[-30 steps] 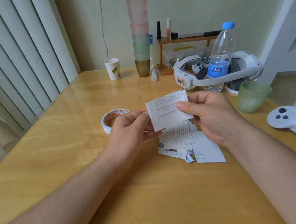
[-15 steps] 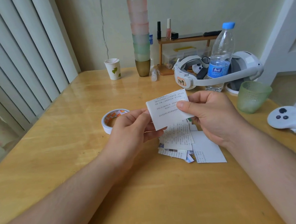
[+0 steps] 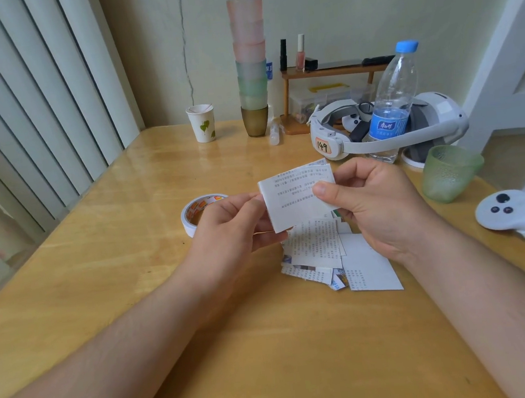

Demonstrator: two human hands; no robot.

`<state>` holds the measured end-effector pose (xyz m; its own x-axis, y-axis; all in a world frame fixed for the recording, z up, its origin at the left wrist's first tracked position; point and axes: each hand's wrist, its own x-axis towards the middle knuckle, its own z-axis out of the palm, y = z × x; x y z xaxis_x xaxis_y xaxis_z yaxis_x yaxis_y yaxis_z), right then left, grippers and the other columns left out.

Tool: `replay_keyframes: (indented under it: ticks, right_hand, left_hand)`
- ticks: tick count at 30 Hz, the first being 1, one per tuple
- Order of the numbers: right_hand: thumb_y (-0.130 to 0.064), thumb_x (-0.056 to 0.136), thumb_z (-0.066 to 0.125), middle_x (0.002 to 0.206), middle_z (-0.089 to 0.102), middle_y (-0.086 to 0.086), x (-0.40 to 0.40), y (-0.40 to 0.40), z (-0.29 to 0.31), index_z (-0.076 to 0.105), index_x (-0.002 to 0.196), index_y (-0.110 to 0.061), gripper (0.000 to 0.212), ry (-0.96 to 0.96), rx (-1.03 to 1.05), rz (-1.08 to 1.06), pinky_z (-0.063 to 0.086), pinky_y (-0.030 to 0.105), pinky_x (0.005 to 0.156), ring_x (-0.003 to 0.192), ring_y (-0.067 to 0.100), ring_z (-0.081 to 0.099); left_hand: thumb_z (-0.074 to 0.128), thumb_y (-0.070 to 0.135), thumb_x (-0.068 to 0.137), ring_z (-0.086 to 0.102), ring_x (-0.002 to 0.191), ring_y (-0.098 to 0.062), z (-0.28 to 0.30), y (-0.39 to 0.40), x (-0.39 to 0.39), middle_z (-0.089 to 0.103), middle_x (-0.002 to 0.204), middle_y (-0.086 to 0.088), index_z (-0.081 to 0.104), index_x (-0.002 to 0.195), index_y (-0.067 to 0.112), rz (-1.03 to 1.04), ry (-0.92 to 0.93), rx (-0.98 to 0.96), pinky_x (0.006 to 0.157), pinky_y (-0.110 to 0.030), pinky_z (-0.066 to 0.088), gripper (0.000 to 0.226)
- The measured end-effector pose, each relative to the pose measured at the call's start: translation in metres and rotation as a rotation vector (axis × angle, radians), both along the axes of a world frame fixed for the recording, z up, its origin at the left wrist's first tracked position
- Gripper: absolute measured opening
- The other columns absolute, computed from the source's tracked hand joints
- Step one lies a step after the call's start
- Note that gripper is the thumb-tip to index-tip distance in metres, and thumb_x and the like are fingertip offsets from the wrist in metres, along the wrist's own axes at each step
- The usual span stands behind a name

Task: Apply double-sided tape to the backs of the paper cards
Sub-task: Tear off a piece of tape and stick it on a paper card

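Two bare forearms reach in over a glossy yellow wooden table (image 3: 102,278). The left hand (image 3: 229,231) pinches the left edge of a printed paper card (image 3: 296,198) and the right hand (image 3: 380,206) grips its right edge, thumb on top, holding it in the air above a loose pile of cards (image 3: 334,256) lying on the table. Just behind the left hand sits a roll of double-sided tape (image 3: 192,212). To the right are a white controller (image 3: 513,216) and a green textured cup (image 3: 447,171). Farther back stand a water bottle (image 3: 396,99), a white headset (image 3: 408,127), a paper cup (image 3: 201,123), a tall stack of coloured cups (image 3: 250,65) and a small wooden shelf (image 3: 326,74) against the pale wall; vertical blinds (image 3: 21,109) line the left side
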<state>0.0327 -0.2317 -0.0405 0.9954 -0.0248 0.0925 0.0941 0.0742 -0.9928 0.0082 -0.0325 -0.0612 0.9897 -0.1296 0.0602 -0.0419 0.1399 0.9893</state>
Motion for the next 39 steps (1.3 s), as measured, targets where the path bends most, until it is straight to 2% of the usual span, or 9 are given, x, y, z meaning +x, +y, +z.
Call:
replay_keyframes:
  ticks: [6, 11, 14, 18, 23, 27, 30, 34, 39]
  right_hand:
    - [-0.004, 0.08, 0.084, 0.1, 0.077, 0.018, -0.001, -0.0002, 0.0001, 0.07, 0.081, -0.018, 0.02, -0.027, -0.051, -0.016, 0.051, 0.02, 0.059, 0.08, 0.019, 0.07]
    - [-0.001, 0.079, 0.085, 0.097, 0.077, 0.018, -0.002, -0.0002, 0.0013, 0.07, 0.081, -0.018, 0.022, -0.041, -0.048, -0.018, 0.049, 0.018, 0.055, 0.077, 0.017, 0.068]
    - [-0.001, 0.081, 0.083, 0.094, 0.078, 0.015, -0.0028, 0.0003, 0.0017, 0.069, 0.083, -0.015, 0.02, -0.027, -0.028, -0.012, 0.051, 0.02, 0.056, 0.075, 0.017, 0.07]
    - [-0.001, 0.084, 0.08, 0.091, 0.08, 0.008, -0.0033, 0.0011, 0.002, 0.069, 0.089, -0.011, 0.017, 0.005, -0.013, 0.003, 0.055, 0.028, 0.067, 0.079, 0.019, 0.075]
    - [0.002, 0.082, 0.081, 0.09, 0.08, 0.01, -0.0037, 0.0015, 0.0025, 0.069, 0.089, -0.01, 0.018, 0.005, 0.005, -0.012, 0.056, 0.026, 0.064, 0.078, 0.02, 0.076]
    - [0.0, 0.082, 0.082, 0.092, 0.08, 0.009, -0.0037, 0.0027, 0.0029, 0.07, 0.09, -0.01, 0.018, 0.006, -0.022, -0.019, 0.056, 0.023, 0.063, 0.08, 0.02, 0.077]
    - [0.0, 0.082, 0.083, 0.09, 0.079, 0.009, -0.0038, 0.0045, 0.0022, 0.07, 0.088, -0.012, 0.019, -0.003, -0.024, -0.017, 0.052, 0.018, 0.057, 0.074, 0.015, 0.073]
    - [0.001, 0.08, 0.083, 0.09, 0.078, 0.012, -0.0041, 0.0055, 0.0013, 0.069, 0.085, -0.013, 0.02, -0.001, -0.014, 0.004, 0.052, 0.019, 0.059, 0.074, 0.015, 0.072]
    - [0.008, 0.083, 0.078, 0.094, 0.078, 0.011, -0.0048, 0.0051, 0.0024, 0.066, 0.095, -0.011, 0.025, -0.008, 0.026, 0.024, 0.053, 0.018, 0.058, 0.077, 0.015, 0.074]
  left_hand:
    - [0.047, 0.017, 0.111, 0.076, 0.105, -0.031, 0.0001, -0.0009, -0.001, 0.08, 0.107, -0.013, 0.077, 0.116, 0.011, -0.004, -0.014, 0.026, 0.094, -0.04, 0.062, 0.032]
    - [0.046, 0.015, 0.11, 0.076, 0.1, -0.027, -0.0002, -0.0003, -0.0006, 0.081, 0.104, -0.013, 0.079, 0.112, 0.012, 0.005, -0.021, 0.044, 0.091, -0.038, 0.062, 0.033]
    - [0.046, 0.014, 0.11, 0.077, 0.098, -0.025, 0.0, -0.0007, -0.0009, 0.081, 0.103, -0.013, 0.078, 0.113, 0.011, 0.006, -0.022, 0.045, 0.09, -0.037, 0.062, 0.033]
    - [0.046, 0.015, 0.111, 0.077, 0.1, -0.027, -0.0009, -0.0003, -0.0012, 0.081, 0.103, -0.012, 0.078, 0.113, 0.01, 0.016, -0.029, 0.062, 0.094, -0.041, 0.061, 0.033]
    - [0.045, 0.013, 0.11, 0.077, 0.101, -0.028, -0.001, -0.0008, -0.0015, 0.08, 0.103, -0.013, 0.079, 0.112, 0.008, 0.006, -0.035, 0.078, 0.096, -0.044, 0.06, 0.034]
    - [0.043, 0.014, 0.108, 0.074, 0.087, -0.023, -0.0002, -0.0009, -0.0014, 0.079, 0.094, -0.012, 0.079, 0.101, 0.005, 0.019, -0.009, -0.003, 0.092, -0.047, 0.06, 0.038]
    - [0.061, 0.02, 0.105, 0.07, 0.076, -0.017, -0.0024, -0.0011, -0.0006, 0.073, 0.077, -0.004, 0.074, 0.085, 0.008, 0.056, -0.044, 0.023, 0.091, -0.049, 0.062, 0.027]
    - [0.067, 0.02, 0.102, 0.073, 0.085, -0.016, -0.0041, -0.0035, -0.0008, 0.08, 0.094, -0.004, 0.081, 0.097, 0.013, 0.077, -0.071, 0.075, 0.084, -0.04, 0.064, 0.017]
    - [0.066, 0.023, 0.102, 0.073, 0.083, -0.015, -0.005, -0.0013, 0.0018, 0.08, 0.094, -0.007, 0.08, 0.091, 0.009, 0.102, -0.077, 0.09, 0.083, -0.04, 0.064, 0.022]
